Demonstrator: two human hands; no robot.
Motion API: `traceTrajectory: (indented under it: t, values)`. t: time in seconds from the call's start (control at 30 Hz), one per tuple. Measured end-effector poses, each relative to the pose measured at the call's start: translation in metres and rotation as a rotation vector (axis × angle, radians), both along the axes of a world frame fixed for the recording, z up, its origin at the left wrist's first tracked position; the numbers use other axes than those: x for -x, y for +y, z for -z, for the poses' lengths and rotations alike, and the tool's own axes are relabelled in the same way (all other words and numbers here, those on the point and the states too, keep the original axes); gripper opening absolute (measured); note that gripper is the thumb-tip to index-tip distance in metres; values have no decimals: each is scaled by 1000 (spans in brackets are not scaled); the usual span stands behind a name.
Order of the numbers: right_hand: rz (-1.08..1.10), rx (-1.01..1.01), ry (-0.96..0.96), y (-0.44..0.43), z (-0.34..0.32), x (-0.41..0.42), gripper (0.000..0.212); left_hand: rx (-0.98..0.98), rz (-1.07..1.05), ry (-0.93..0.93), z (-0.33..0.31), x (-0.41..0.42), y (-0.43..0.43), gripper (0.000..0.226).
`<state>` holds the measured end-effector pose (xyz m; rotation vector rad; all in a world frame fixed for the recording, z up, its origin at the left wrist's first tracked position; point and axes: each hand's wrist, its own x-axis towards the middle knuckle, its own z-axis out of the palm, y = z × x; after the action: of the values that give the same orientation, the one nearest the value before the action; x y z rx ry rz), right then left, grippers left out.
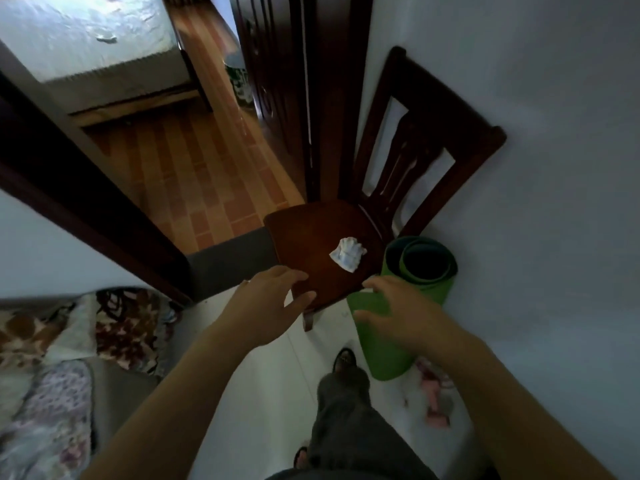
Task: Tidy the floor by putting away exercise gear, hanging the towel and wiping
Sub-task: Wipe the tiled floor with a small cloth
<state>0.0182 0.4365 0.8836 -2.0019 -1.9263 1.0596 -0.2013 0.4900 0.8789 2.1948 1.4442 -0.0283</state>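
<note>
A rolled green exercise mat [412,282] stands upright against the white wall, right of a dark wooden chair [311,244]. A crumpled white cloth [348,253] lies on the chair seat. My right hand [391,313] is at the mat's near side, fingers spread and relaxed, and seems to touch it without gripping. My left hand [273,303] hovers open at the seat's front edge, holding nothing. Small pink dumbbells [434,396] lie blurred on the floor by the wall, behind my right forearm.
An open doorway [194,168] with a dark frame leads onto an orange tiled floor. A patterned blanket [69,358] covers furniture at the left. My leg and foot [343,386] stand on the white floor below the chair.
</note>
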Motion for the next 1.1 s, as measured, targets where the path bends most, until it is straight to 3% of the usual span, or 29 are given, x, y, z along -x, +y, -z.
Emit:
traceTrajectory:
  t: [0.3,0.63,0.8,1.1]
  values:
    - [126,-41,39,160,2,-42,66,-59,134,66,-19,-35,181,51]
    - [326,40,-7,262,31,-54,68,8,361,119,20,-65,320,56]
    - [580,108,36,294,52,-44,66,0,628,129,49,-79,400,80]
    - [832,118,12,324,144,-20,63,166,854,256,113,-95,478,58]
